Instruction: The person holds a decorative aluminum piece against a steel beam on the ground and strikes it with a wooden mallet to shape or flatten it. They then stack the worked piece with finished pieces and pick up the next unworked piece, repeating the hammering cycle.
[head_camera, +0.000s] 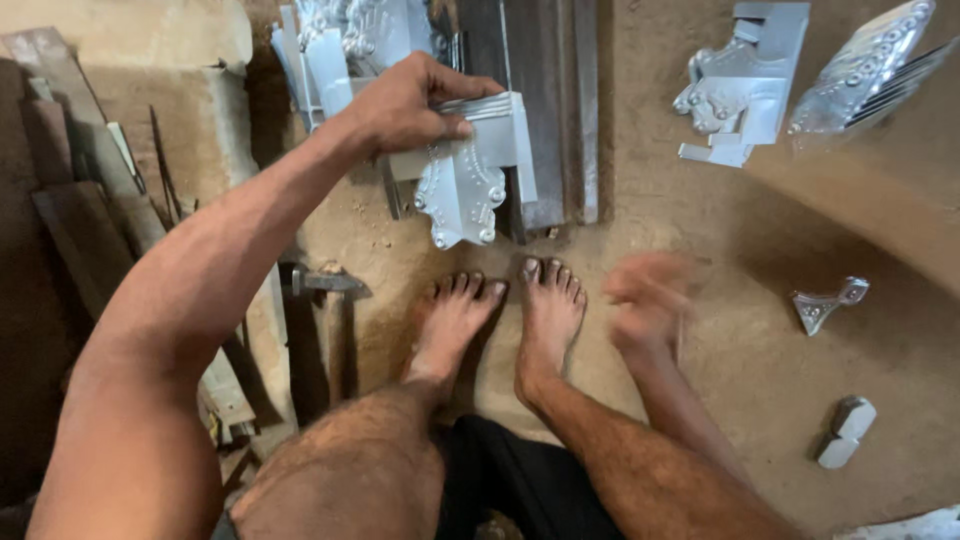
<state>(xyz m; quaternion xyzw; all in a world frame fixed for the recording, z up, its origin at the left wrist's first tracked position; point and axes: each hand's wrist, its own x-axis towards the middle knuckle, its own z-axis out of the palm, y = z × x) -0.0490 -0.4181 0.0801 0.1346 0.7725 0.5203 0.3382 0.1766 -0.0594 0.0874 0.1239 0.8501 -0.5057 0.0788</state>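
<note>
I look down past my knees and bare feet (500, 320) to a packed earth floor (720, 330). My left hand (410, 105) reaches to the far middle and clamps a stack of flat silvery metal castings (470, 170): thumb across the near face, fingers over the top edge, so that grip is closed on the stack. The stack stands on edge against dark steel bars (545, 100) lying on the floor. Its straight, plate-like end is up under my hand, and its lobed end with small round bosses points down toward my feet; I judge its long axis to run far to near, tilted a little to the left at the bottom.

My right hand (645, 300) is near my right foot, low over the floor and smeared by motion. I cannot tell whether it is open or closed, or whether it holds anything.

As for progress, I judge the work to be partway. More castings of the same kind lie in a heap at far left (350, 40), and another group sits at far right (745, 80). One small bracket-shaped piece (828, 303) and a pale blocky piece (845, 430) lie alone on the right, apart from the rest. A hammer (325, 283) lies left of my left foot, untouched.
</note>
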